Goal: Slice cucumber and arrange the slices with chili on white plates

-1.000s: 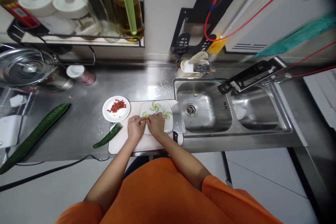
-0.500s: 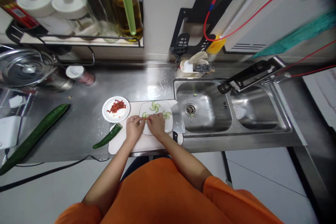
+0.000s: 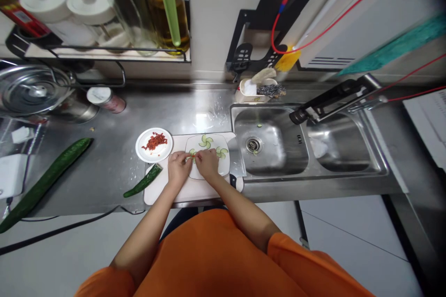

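Note:
Over the left part of a white square plate (image 3: 223, 170), the fingertips of my left hand (image 3: 179, 167) and my right hand (image 3: 207, 165) meet in a pinch. Between them shows a tiny red bit, which looks like a goji berry (image 3: 193, 156). Cucumber slices (image 3: 206, 141) lie fanned in pinwheels at the plate's top and right; another group (image 3: 192, 152) sits partly hidden by my fingers. The plate rests on a white cutting board (image 3: 156, 193). Left of it stands a small white plate (image 3: 142, 141) of goji berries (image 3: 155, 141). A cut cucumber piece (image 3: 142, 182) touches the board's left edge.
A knife (image 3: 237, 160) lies along the board's right side, beside the double sink (image 3: 275, 148). A whole cucumber (image 3: 49, 178), a jar (image 3: 106, 100) and a lidded pot (image 3: 38, 93) stand left. Bottles fill a rack (image 3: 114, 55) above. A faucet (image 3: 331, 100) reaches over the sinks.
Both hands stay at almost the same spot over the plate, with only slight finger movement. The other things have not moved.

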A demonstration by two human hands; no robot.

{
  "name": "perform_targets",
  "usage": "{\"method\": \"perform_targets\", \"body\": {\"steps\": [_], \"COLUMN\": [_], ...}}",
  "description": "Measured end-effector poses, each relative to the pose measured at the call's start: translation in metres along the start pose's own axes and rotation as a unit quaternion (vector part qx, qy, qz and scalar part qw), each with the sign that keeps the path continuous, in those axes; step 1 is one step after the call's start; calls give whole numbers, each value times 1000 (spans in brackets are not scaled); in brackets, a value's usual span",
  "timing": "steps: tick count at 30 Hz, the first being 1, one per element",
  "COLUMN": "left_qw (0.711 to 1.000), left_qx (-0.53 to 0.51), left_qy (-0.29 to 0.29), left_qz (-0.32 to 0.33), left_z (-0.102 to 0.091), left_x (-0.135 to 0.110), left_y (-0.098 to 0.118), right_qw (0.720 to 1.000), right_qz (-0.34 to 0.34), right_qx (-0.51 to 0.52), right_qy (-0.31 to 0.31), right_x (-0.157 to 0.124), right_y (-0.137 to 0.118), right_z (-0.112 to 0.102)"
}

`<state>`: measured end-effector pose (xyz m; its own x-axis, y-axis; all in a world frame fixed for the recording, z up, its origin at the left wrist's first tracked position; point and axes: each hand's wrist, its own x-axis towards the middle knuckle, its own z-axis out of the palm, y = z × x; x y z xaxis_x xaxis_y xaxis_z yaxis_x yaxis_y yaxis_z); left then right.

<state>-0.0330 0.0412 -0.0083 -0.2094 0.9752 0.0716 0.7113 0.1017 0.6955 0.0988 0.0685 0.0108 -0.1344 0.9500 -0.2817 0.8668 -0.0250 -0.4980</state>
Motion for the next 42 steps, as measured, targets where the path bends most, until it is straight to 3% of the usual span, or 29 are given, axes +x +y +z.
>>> {"method": "perform_targets", "body": {"steps": [9,30,35,42], "left_qw": [998,998,999,980], "left_qx": [28,18,20,125], "left_qy": [-10,-12,12,88], "left_qz": [58,61,29,-128], "left_z": [6,2,-12,-54], "left_x": [1,1,-2,6], "left_y": [-2,-2,-4,-30], "right_qw": [1000,1000,1000,1000], "right_qz": [-4,8,14,3], "right_qx": [-10,-16,-14,-14], "right_qy": [1,-17,-12,-4], "right_x": [-1,-7,-12,-31], "right_y": [0,-1,-2,4], "right_z": [0,-12,-20,-29]}}
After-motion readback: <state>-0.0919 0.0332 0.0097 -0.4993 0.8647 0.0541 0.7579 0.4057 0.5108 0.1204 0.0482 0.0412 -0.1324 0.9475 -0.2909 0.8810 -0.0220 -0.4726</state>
